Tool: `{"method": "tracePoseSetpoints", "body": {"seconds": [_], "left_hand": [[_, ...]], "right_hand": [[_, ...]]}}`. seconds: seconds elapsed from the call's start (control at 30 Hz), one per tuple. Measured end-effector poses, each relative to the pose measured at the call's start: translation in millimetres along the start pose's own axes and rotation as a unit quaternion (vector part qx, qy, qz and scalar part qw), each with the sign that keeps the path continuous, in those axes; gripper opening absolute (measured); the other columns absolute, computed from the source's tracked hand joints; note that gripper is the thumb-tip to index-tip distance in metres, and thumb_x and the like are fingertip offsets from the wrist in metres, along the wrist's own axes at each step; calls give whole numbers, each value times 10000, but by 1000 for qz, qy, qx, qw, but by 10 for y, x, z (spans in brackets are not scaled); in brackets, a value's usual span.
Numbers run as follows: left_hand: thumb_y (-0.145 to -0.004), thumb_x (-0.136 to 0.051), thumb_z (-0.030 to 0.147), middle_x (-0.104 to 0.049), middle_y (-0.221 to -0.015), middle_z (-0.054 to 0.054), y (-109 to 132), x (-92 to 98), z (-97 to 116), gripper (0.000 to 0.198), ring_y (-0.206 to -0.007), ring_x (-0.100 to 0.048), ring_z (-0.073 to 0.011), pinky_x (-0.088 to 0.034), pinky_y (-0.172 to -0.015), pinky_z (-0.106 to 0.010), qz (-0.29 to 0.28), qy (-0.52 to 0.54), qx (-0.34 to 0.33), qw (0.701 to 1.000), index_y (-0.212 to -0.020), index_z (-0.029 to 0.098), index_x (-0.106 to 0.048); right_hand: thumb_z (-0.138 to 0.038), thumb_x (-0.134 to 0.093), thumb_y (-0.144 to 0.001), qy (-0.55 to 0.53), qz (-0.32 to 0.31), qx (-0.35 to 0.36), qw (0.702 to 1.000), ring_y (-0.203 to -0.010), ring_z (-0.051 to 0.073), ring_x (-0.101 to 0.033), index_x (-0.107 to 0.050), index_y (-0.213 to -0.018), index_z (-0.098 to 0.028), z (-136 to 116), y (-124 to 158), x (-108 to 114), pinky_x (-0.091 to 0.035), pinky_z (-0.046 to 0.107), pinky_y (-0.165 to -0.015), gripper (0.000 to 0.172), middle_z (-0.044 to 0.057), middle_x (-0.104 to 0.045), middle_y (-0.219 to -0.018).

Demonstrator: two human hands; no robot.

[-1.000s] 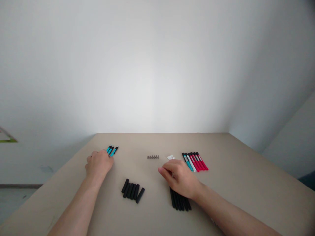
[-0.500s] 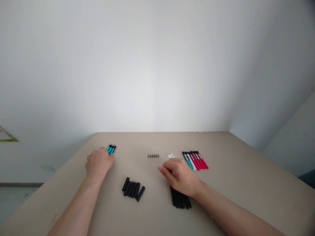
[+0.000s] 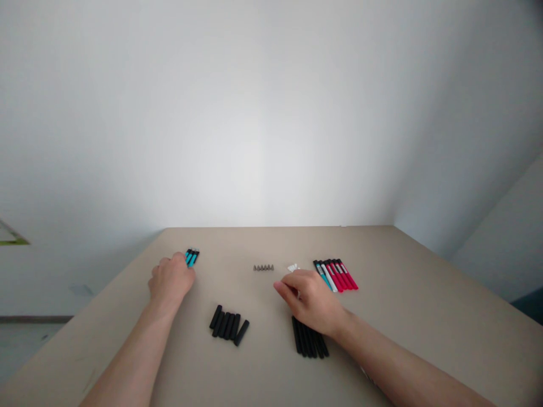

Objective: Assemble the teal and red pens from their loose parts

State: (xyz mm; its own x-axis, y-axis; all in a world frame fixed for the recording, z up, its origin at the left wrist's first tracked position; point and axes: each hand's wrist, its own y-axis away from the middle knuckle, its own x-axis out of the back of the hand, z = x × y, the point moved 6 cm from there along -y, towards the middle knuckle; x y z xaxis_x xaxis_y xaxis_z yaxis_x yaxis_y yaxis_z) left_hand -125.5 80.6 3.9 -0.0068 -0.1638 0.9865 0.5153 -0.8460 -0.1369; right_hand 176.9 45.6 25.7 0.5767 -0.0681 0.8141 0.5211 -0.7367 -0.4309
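Note:
My left hand (image 3: 173, 280) is curled at the far left, its fingers closed beside a small group of teal tubes with black and clear ends (image 3: 193, 258). Its fingertips are turned away, so whatever they grip is hidden. Bent fingers and a thumb drawn in close the shape of my right hand (image 3: 313, 298), which is over the upper ends of several long black tubes (image 3: 311, 342). Anything between its fingers cannot be made out. Just beyond it lie small white pieces (image 3: 293, 267), partly covered by the hand.
Several short black tubes (image 3: 227, 325) lie between my arms. A row of small grey metal cones (image 3: 263, 268) stands farther back. Red, white and teal tubes with black ends (image 3: 339, 275) lie to the right. The beige table (image 3: 424, 294) meets a white wall (image 3: 263, 113).
Both hands keep nearly the same place and shape. The whole view shifts very slightly; the laid-out parts stay in their groups.

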Motion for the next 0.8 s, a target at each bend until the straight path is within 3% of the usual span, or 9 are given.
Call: {"method": "tracePoseSetpoints", "body": {"seconds": [0.4, 0.8], "left_hand": [[-815, -420, 251, -605, -1038, -206, 42, -8, 14, 416, -982, -583, -386, -483, -740, -431, -7, 0, 0, 1000, -1185, 156, -584], [-825, -398, 241, -587, -1065, -214, 69, 20, 24, 417, -1003, -568, -392, -477, -745, -441, -13, -1, 6, 1000, -1191, 156, -579]], "right_hand": [[-283, -419, -922, 63, 79, -88, 991, -498, 112, -425, -444, -541, -185, 177, -15, 189, -259, 252, -540, 394, -5, -508, -521], [-268, -466, -867, 182, 89, -246, 948, -637, 172, -620, -670, -700, -197, 641, -1, 389, -319, 258, -568, 273, 47, -702, -710]]}}
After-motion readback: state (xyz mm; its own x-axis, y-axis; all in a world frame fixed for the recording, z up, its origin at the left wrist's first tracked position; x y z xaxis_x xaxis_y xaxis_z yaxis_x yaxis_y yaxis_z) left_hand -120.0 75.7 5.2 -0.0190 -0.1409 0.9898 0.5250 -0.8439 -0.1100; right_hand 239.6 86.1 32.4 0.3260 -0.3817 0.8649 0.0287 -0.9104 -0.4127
